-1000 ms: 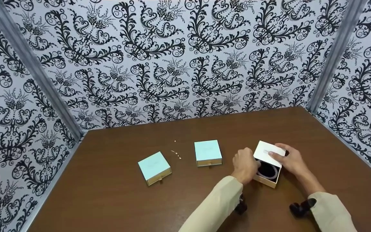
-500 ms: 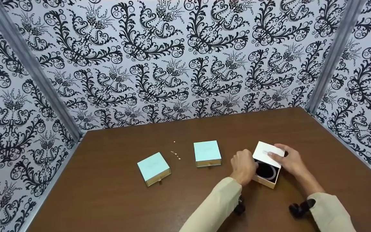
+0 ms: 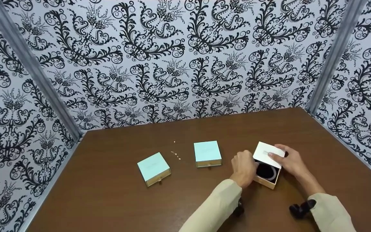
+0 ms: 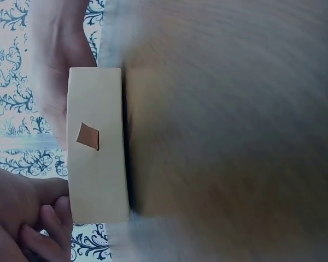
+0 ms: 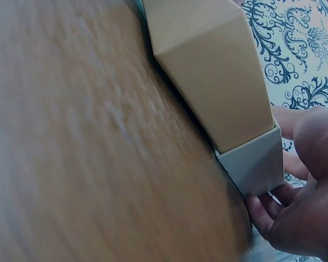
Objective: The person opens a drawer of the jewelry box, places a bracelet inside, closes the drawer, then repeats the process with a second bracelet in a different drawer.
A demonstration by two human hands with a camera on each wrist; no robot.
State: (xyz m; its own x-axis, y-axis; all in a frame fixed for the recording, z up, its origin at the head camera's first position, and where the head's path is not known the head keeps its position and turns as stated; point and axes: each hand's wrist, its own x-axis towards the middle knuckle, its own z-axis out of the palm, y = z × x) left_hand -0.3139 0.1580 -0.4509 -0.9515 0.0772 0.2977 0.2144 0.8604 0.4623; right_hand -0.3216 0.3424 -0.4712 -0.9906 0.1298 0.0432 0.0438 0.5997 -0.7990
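Observation:
A jewellery box (image 3: 264, 184) sits at the right of the table, its drawer pulled part way out of a white sleeve (image 3: 265, 151). Inside the drawer a pale bangle (image 3: 273, 174) rings a black cushion (image 3: 264, 170). With thumb on top, my right hand (image 3: 290, 159) grips the sleeve. At the drawer's left wall is my left hand (image 3: 244, 166), fingers curled, thumb reaching over the rim beside the bangle. The left wrist view shows the drawer front (image 4: 98, 180) with its brown pull tab (image 4: 88, 136). In the right wrist view, fingers (image 5: 261, 215) bend around the sleeve's end.
Two mint-green drawer boxes stand to the left: a near one (image 3: 207, 151) and a farther, angled one (image 3: 154, 167). Several small gold-coloured bits (image 3: 175, 155) lie between them. Patterned wall panels (image 3: 159, 64) enclose the brown table (image 3: 114, 193) behind and at both sides.
Almost nothing differs. Both hands stay at the open box with only slight shifts of the left hand, and the drawer and bangle look the same.

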